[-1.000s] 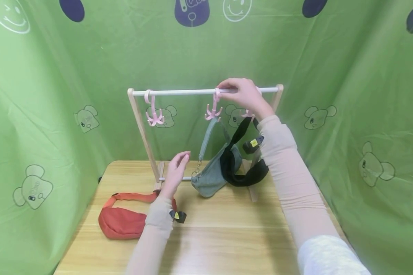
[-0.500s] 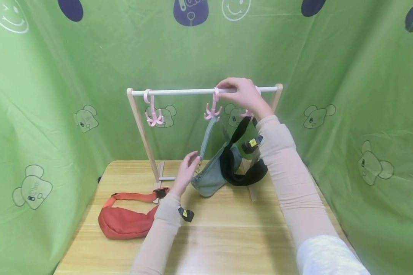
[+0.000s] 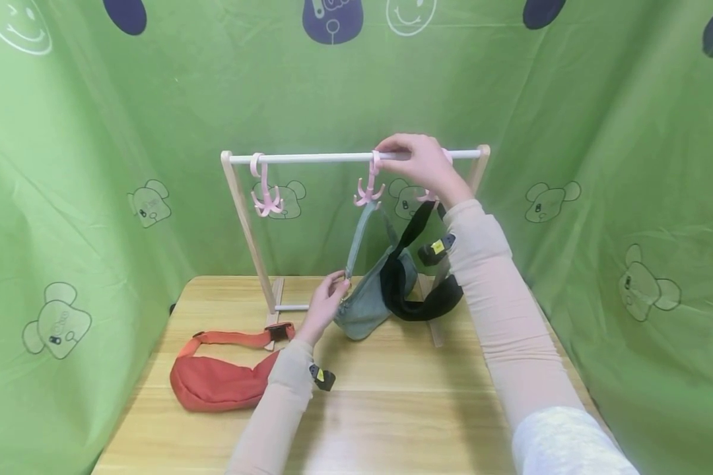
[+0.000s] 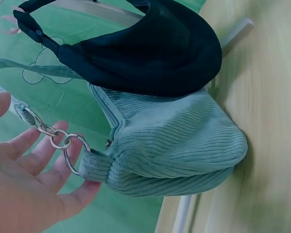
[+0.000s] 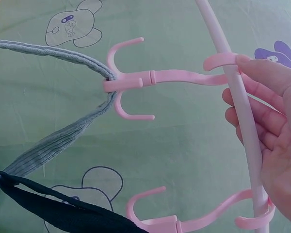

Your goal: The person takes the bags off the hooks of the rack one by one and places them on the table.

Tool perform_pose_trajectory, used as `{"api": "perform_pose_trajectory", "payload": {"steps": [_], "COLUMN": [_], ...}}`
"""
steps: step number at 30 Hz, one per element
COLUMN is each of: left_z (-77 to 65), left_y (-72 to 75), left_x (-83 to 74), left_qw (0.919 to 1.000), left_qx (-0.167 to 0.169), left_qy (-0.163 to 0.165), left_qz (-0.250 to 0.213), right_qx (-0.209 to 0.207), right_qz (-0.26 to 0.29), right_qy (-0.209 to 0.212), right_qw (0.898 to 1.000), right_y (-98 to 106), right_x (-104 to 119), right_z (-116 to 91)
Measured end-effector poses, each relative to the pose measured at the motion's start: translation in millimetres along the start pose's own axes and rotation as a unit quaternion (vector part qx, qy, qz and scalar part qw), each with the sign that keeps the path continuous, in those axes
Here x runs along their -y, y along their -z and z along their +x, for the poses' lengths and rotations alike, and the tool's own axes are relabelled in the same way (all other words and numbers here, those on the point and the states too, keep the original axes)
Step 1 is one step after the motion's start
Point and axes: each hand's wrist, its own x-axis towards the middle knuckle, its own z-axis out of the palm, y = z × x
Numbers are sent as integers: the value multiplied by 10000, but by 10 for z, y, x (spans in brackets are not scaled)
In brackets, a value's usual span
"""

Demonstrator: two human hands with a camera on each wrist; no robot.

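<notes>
A teal corduroy shoulder bag (image 4: 169, 141) hangs by its strap (image 3: 358, 235) from the middle pink rotating hook (image 5: 184, 76). My left hand (image 3: 324, 305) is at the bag's left end. In the left wrist view its fingers (image 4: 36, 160) lie extended behind the metal ring chain (image 4: 49, 130), touching it, with the thumb raised near the strap. Up at the white rail (image 3: 321, 159), my right hand (image 3: 422, 160) pinches the hook's loop, its thumb on the loop and the other fingers behind the rail. A black bag (image 4: 155, 53) hangs just right of the teal one, partly overlapping it.
A red bag (image 3: 216, 386) with an orange strap lies on the wooden table (image 3: 380, 422), at the left. Another pink hook (image 3: 266, 198) hangs near the left post (image 3: 246, 227). Green patterned cloth (image 3: 154, 112) surrounds the table.
My left hand has moved right from above the red bag to the teal bag's ring chain, then slightly down. My right hand has stayed at the middle hook.
</notes>
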Motion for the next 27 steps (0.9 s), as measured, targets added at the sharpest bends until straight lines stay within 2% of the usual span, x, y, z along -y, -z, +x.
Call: {"api": "perform_pose_trajectory", "payload": {"steps": [5, 18, 22, 27], "left_z": [-56, -242, -301, -396], "left_y": [5, 91, 123, 171], "left_x": [43, 121, 94, -17], "left_qw": [9999, 9995, 9996, 9993], "left_qx": [-36, -234, -266, -318], "left_qy": [-117, -176, -102, -102], "left_qz": [63, 130, 87, 154], "right_qx": [7, -42, -62, -57], "right_qz": [6, 39, 56, 4], "right_qy": [6, 52, 67, 21], "right_qw": [10000, 10000, 9999, 10000], "right_y": [-5, -4, -7, -1], "right_x": [-3, 33, 50, 57], "right_z": [3, -15, -18, -22]}}
